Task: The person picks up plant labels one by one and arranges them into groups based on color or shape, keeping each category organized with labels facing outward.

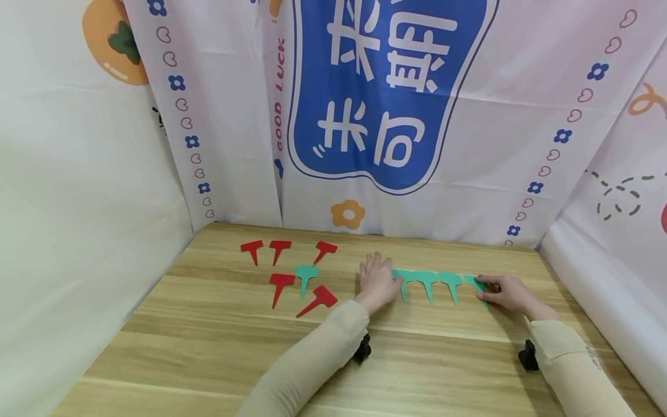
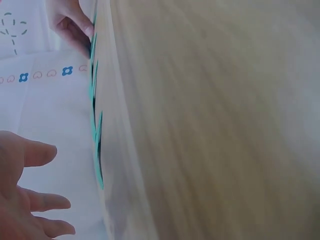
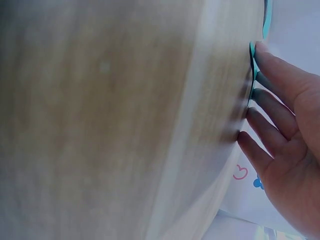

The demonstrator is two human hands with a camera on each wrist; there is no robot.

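While your left hand [image 1: 377, 282] splays empty by the green row [image 1: 427, 279], your right hand [image 1: 509, 293] pinches its end tag [image 1: 472, 282]: four placed imo, green stray [image 1: 305, 273] left of that row to go.

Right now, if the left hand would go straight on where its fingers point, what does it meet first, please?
Probably the white cloth behind the table: the way from the left hand looks free, though depth is hard to judge.
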